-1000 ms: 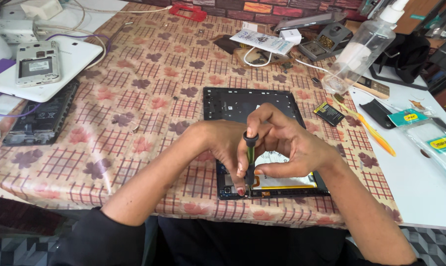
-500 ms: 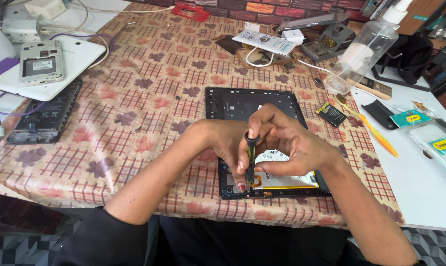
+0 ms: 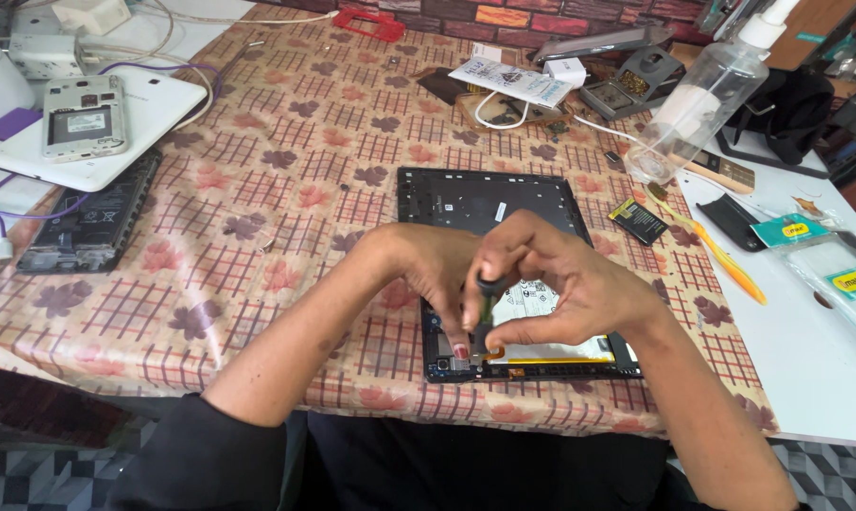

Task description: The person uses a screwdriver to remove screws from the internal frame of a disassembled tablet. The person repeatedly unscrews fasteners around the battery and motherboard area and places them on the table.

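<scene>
Right hand (image 3: 579,293) has its fingers pinched around a small black-handled screwdriver (image 3: 486,303) standing upright on the opened black tablet frame (image 3: 489,203), left hand (image 3: 437,274) curled, fingertip pressing the frame beside the tip.

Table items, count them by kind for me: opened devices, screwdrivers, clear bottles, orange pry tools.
Opened devices: 3, the black tablet, silver phone, dark phone
Screwdrivers: 1, the screwdriver between left hand and right hand
Clear bottles: 1, the bottle
Orange pry tools: 1, the tool
Total: 6

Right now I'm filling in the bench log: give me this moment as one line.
left hand: fingertip pressed on opened tablet | right hand: holds screwdriver upright over tablet's lower edge | surface: patterned tablecloth
</scene>
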